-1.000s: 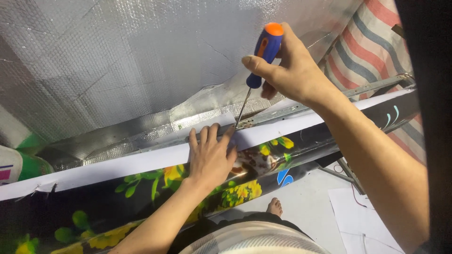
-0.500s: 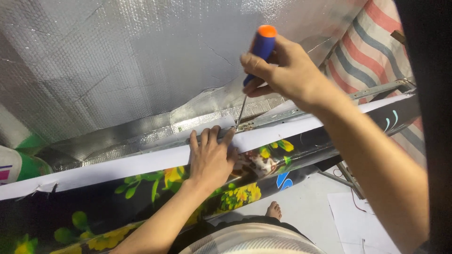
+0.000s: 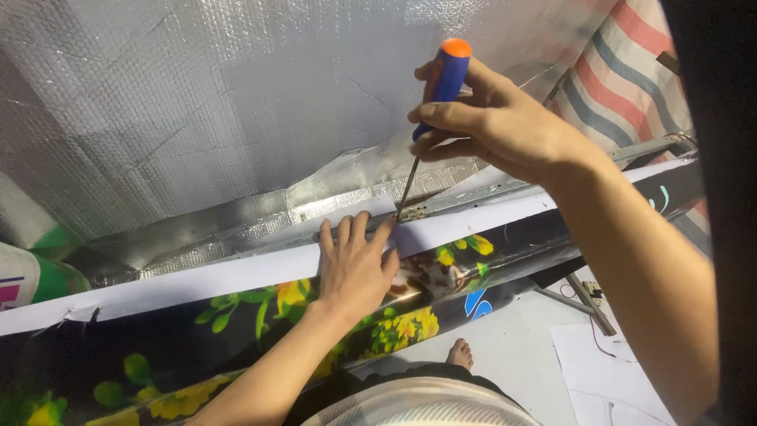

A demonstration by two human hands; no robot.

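My right hand [image 3: 505, 126] grips a screwdriver [image 3: 438, 95] with a blue handle and an orange cap. Its thin shaft points down, the tip resting on a metal strip [image 3: 505, 188] by the edge of a white band [image 3: 197, 278]. My left hand [image 3: 355, 268] lies flat, fingers spread, on that white band and on the glossy black sheet with yellow flowers [image 3: 236, 331], just left of the screwdriver tip. Crinkled silver foil sheeting [image 3: 205, 110] rises behind both hands.
Striped red, blue and white cloth [image 3: 623, 87] hangs at the upper right. A green and white object [image 3: 31, 276] sits at the left edge. Below, a bare foot [image 3: 461, 353] rests on a pale floor beside white paper sheets [image 3: 607, 371] and thin metal rods [image 3: 576, 304].
My right hand has swung the screwdriver more upright and shifted it slightly left, keeping the tip on the metal strip. My left hand has stayed pressed on the white band.
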